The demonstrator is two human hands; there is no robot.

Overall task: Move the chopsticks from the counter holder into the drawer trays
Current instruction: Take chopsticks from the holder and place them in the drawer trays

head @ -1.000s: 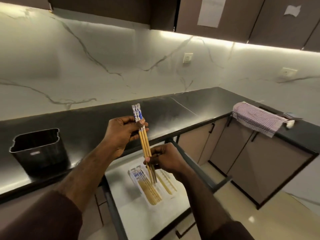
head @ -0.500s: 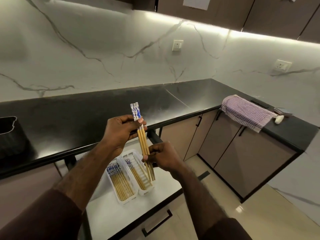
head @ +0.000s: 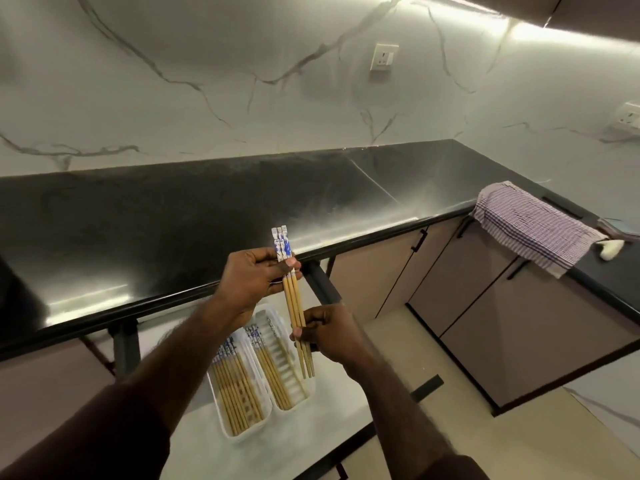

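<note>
Three wooden chopsticks (head: 293,299) with blue-and-white tops stand nearly upright above the open drawer (head: 322,420). My left hand (head: 252,282) pinches them near the patterned tops. My right hand (head: 329,336) grips them lower down, near the thin ends. Below, two white slotted trays lie side by side in the drawer: the left tray (head: 266,422) holds several chopsticks, and the right tray (head: 294,348) holds a few along its left side. The counter holder is out of view.
The black counter (head: 173,220) runs across the view and turns along the right wall. A striped cloth (head: 530,226) hangs over its right edge above beige cabinet doors (head: 519,334). Marble wall with sockets (head: 383,57) stands behind.
The view swung right and tilted, so the black holder left the frame and both trays show. Both hands keep the same hold on the chopsticks, which stay nearly upright.
</note>
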